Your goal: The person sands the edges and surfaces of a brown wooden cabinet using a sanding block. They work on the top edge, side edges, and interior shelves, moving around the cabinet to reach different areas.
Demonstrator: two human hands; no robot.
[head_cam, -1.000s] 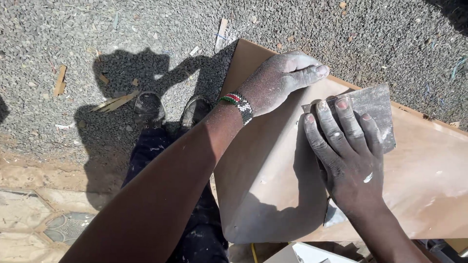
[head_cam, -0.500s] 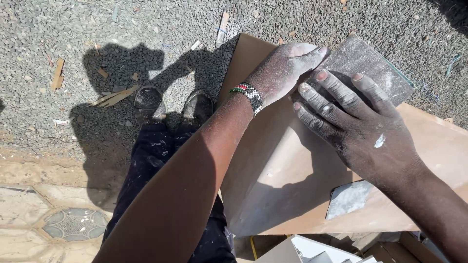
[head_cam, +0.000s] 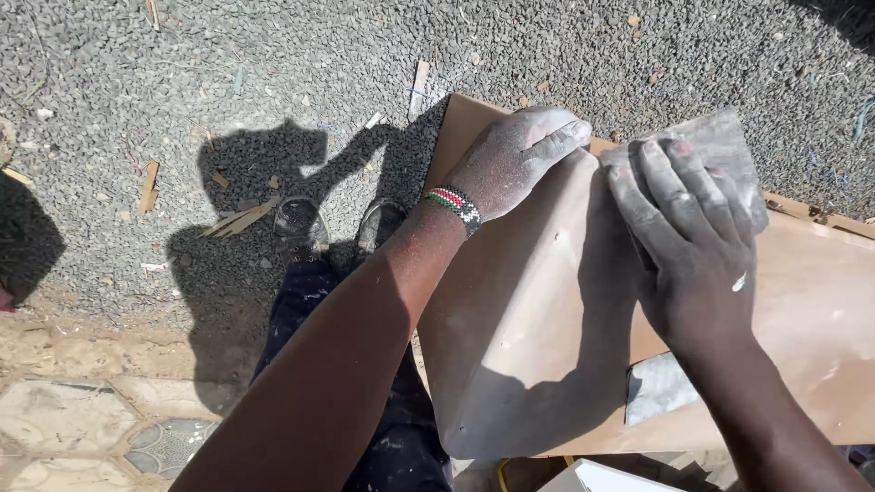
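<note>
A flat brown board (head_cam: 538, 301), dusted with white powder, lies in front of me over gravel. My left hand (head_cam: 515, 159), dusty and with a beaded wristband, rests flat on the board's far left corner. My right hand (head_cam: 688, 241) presses a grey sheet of sandpaper (head_cam: 729, 150) flat against the board near its far edge. The sheet's far end shows beyond my fingers, and its near end (head_cam: 658, 390) sticks out below my wrist.
Grey gravel ground (head_cam: 273, 73) with wood scraps surrounds the board. My two shoes (head_cam: 337, 223) stand left of the board. Paving stones (head_cam: 82, 428) lie at the lower left. A white object (head_cam: 602, 476) sits under the board's near edge.
My right hand has slid the sandpaper back and forth along the board, ending near the far edge. My left hand stays on the corner.
</note>
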